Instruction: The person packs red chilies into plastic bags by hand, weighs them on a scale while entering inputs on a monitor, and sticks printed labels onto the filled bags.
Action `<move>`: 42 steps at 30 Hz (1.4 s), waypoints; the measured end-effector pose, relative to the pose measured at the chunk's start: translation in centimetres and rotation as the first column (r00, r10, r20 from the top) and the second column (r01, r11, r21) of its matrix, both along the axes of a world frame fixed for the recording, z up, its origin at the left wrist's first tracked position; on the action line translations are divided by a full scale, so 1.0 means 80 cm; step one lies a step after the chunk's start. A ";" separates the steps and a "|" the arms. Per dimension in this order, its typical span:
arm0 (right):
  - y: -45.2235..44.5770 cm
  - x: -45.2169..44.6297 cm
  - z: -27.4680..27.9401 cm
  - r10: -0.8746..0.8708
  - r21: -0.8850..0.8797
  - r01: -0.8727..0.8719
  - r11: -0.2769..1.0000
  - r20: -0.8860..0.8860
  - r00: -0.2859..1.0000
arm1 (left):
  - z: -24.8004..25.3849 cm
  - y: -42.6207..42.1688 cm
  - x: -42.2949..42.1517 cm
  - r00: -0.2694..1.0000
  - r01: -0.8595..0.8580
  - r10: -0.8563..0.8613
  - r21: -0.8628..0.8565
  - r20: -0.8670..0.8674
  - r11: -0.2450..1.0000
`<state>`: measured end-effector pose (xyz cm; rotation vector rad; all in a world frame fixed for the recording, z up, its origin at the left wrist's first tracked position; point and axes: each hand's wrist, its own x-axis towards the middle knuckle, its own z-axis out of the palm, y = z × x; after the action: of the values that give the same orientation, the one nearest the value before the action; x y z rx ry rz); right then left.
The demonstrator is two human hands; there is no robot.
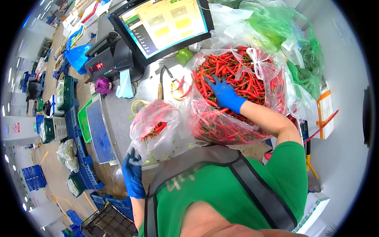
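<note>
A large clear plastic bag [221, 128] full of red chili peppers [241, 65] lies open on the metal table. My right hand [227, 94], in a blue glove, rests on the peppers with its fingers spread. Closer to the table's left side is a small clear plastic bag [152, 114] with some red chilies [156, 131] inside. My left hand [133, 172], also gloved in blue, pinches the near rim of this bag at the table edge. Between the bags and the screen lie a knife [160, 85] and yellow-handled scissors [174, 89].
A screen [166, 25] and a label-printing scale [104, 63] stand at the back left of the metal table [116, 108]. A purple cabbage [103, 85] sits beside the scale, a green pepper [183, 57] below the screen. Green plastic bags [276, 27] pile up at back right.
</note>
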<state>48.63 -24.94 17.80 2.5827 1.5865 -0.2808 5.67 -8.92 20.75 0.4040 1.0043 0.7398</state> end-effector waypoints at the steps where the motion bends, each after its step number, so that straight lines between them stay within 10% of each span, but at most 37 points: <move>1: 0.008 0.005 -0.022 0.006 0.067 -0.008 0.998 0.021 1.000 | -0.006 -0.012 -0.009 0.995 -0.076 0.085 -0.143 0.059 0.987; 3: 0.027 0.028 -0.077 0.010 0.197 -0.025 0.980 0.077 0.997 | 0.008 -0.023 0.000 0.973 -0.007 0.106 -0.430 0.205 0.903; 9: 0.004 0.024 0.003 -0.020 0.134 0.042 0.990 -0.161 0.987 | 0.122 0.032 0.125 0.860 0.355 -0.452 0.357 0.239 0.864; 15: -0.052 0.062 0.024 -0.181 0.278 0.266 0.923 -0.299 0.937 | 0.225 0.040 0.247 0.666 0.500 -0.684 0.503 0.298 0.705; 18: -0.085 0.078 0.040 -0.087 0.458 0.361 0.813 -0.517 0.851 | 0.276 0.027 0.297 0.463 0.570 -0.823 0.602 0.328 0.560; 24: -0.136 0.070 0.105 0.200 0.507 0.706 0.494 -0.857 0.475 | 0.283 -0.012 0.371 0.457 0.712 -0.882 0.544 0.121 0.443; 28: -0.148 0.066 0.147 0.311 0.641 0.629 0.440 -0.766 0.563 | 0.214 -0.019 0.409 0.291 0.851 -0.953 0.432 0.089 0.300; 34: -0.066 0.068 0.157 0.253 0.498 0.040 0.866 -0.506 0.825 | 0.202 -0.037 0.434 0.119 0.790 -0.985 0.613 -0.127 0.017; 38: 0.038 0.106 0.122 0.182 0.140 -0.120 0.983 -0.848 0.498 | 0.186 -0.058 0.412 0.088 0.821 -0.949 0.561 -0.302 -0.103; 39: 0.103 0.138 0.050 0.557 0.586 -0.113 0.802 -0.668 0.494 | 0.184 -0.060 0.402 0.150 0.870 -0.962 0.494 -0.230 0.017; 40: 0.086 0.129 0.090 0.450 0.492 0.227 0.840 -0.867 0.216 | 0.172 -0.053 0.394 0.180 0.884 -0.971 0.460 -0.157 0.089; 42: 0.096 0.121 0.094 0.516 0.544 0.303 0.783 -0.839 0.172 | 0.157 -0.049 0.387 0.296 0.880 -0.951 0.414 -0.089 0.235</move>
<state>58.29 -17.22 25.33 2.6560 2.5599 -2.2835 36.61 -12.82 33.31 1.1585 0.2441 -0.1855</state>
